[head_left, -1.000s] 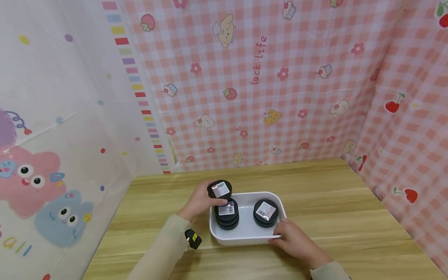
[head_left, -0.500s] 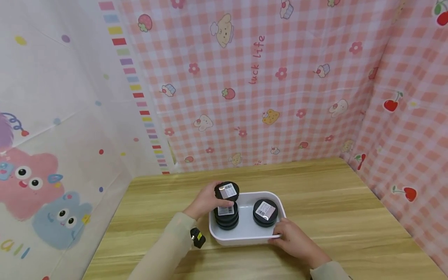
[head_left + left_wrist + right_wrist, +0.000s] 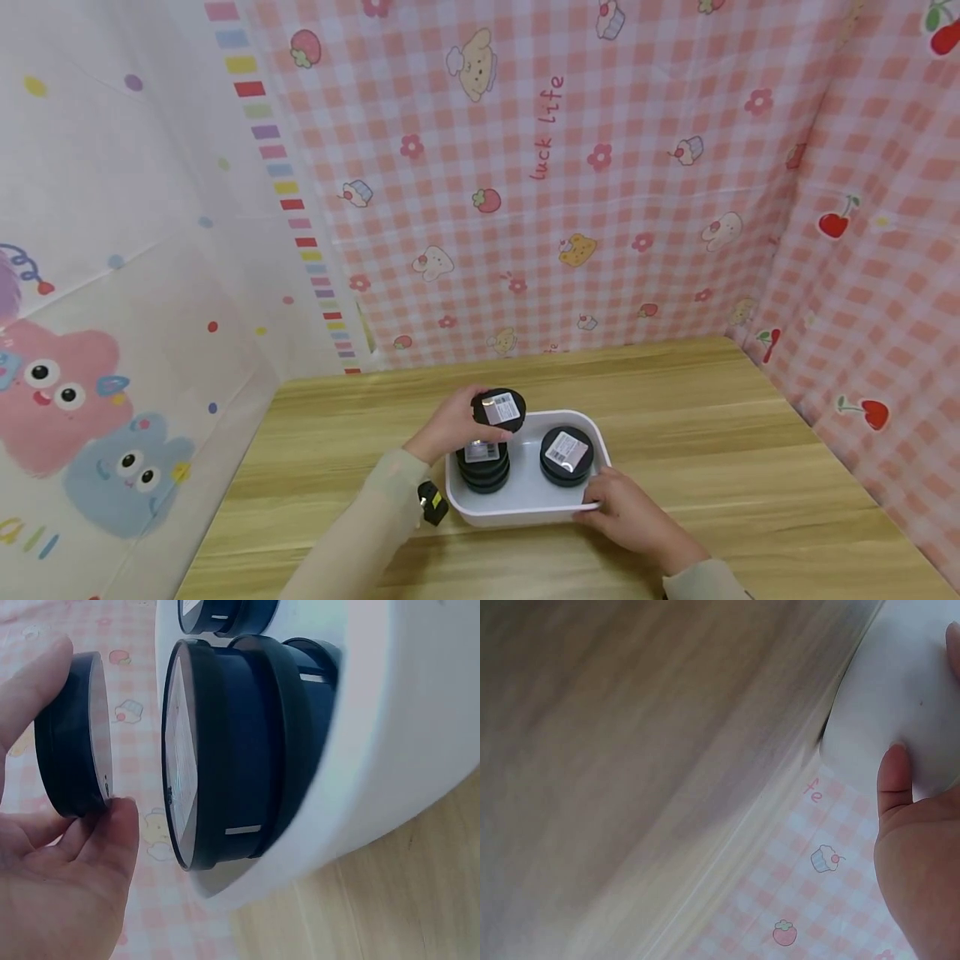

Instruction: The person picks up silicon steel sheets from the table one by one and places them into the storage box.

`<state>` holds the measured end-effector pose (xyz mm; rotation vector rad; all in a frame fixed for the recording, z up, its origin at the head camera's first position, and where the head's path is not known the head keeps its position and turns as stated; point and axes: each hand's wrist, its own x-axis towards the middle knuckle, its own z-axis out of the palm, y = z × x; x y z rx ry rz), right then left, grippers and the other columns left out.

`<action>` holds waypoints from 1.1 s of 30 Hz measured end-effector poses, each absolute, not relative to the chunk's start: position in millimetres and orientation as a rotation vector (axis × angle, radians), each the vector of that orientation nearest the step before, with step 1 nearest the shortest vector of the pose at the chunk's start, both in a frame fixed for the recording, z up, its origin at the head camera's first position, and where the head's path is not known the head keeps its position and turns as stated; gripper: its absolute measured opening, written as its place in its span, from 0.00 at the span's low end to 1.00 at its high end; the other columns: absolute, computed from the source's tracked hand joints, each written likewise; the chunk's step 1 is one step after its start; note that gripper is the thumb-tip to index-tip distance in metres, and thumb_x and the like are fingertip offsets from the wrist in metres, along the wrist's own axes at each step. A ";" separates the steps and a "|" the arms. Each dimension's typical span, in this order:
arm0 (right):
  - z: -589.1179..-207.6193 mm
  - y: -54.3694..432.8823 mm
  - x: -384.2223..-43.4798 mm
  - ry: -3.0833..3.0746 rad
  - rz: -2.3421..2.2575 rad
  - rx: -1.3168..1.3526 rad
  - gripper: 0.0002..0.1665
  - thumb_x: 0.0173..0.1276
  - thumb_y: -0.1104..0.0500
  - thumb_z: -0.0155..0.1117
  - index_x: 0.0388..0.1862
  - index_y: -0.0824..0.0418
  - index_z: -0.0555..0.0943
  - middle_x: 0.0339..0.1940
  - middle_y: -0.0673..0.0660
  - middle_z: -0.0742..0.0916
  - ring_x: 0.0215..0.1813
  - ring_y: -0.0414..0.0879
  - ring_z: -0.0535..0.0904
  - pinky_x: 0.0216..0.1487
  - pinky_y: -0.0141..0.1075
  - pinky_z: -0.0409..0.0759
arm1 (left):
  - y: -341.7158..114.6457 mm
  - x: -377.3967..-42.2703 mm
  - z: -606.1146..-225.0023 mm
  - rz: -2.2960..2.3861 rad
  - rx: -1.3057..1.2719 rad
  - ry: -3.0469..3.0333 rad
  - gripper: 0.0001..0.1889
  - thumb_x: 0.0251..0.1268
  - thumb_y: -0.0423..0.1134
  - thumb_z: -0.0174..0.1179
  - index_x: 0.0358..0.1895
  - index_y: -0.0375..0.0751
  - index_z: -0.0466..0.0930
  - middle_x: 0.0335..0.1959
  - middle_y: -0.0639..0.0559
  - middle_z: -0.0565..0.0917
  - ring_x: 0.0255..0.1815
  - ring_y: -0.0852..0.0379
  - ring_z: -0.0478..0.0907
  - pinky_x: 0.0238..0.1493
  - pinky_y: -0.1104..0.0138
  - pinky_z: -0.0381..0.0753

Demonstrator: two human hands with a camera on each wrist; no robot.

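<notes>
My left hand [image 3: 455,429] pinches a round black container [image 3: 501,409] with a white barcode label on its top. It is held in the air above the left part of a white bin [image 3: 525,510]. In the left wrist view the held container [image 3: 64,742] is gripped at its edge, apart from the stack. Below it stands a stack of similar black containers [image 3: 484,477] in the bin's left end. A second stack [image 3: 566,462] is at the right end. My right hand [image 3: 628,510] grips the bin's front right corner, thumb outside against its wall in the right wrist view.
The bin stands on a wood-grain table [image 3: 720,433]. Behind it hangs a pink checked cloth [image 3: 517,208], with more patterned cloth at both sides. A small black device [image 3: 432,503] is at the left wrist.
My left hand has carried the held container to the right, from the bin's left edge toward its middle. The right hand and the bin have stayed in place.
</notes>
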<state>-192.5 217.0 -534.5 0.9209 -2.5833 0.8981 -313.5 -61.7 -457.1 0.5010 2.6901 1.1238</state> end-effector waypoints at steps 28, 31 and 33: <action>-536.0 218.3 -193.4 -2.589 0.893 0.921 0.09 0.55 0.60 0.78 0.22 0.52 0.85 0.24 0.38 0.83 0.34 0.32 0.71 0.38 0.32 0.71 | -32.2 -318.6 -459.1 1.087 0.683 2.587 0.48 0.45 0.55 0.81 0.71 0.43 0.70 0.68 0.45 0.76 0.64 0.48 0.74 0.69 0.50 0.72; -535.6 218.0 -193.8 -2.578 0.884 0.939 0.08 0.55 0.60 0.78 0.22 0.52 0.85 0.25 0.38 0.84 0.34 0.32 0.72 0.39 0.33 0.71 | -28.9 -318.0 -458.7 1.088 0.696 2.580 0.48 0.44 0.55 0.81 0.71 0.43 0.70 0.67 0.45 0.76 0.64 0.48 0.74 0.68 0.50 0.72; -535.2 217.5 -194.1 -2.568 0.882 0.949 0.08 0.55 0.60 0.78 0.22 0.52 0.85 0.25 0.39 0.84 0.34 0.32 0.72 0.40 0.33 0.71 | -26.6 -317.7 -457.7 1.074 0.691 2.583 0.48 0.44 0.54 0.81 0.71 0.43 0.70 0.68 0.45 0.76 0.65 0.48 0.73 0.69 0.50 0.71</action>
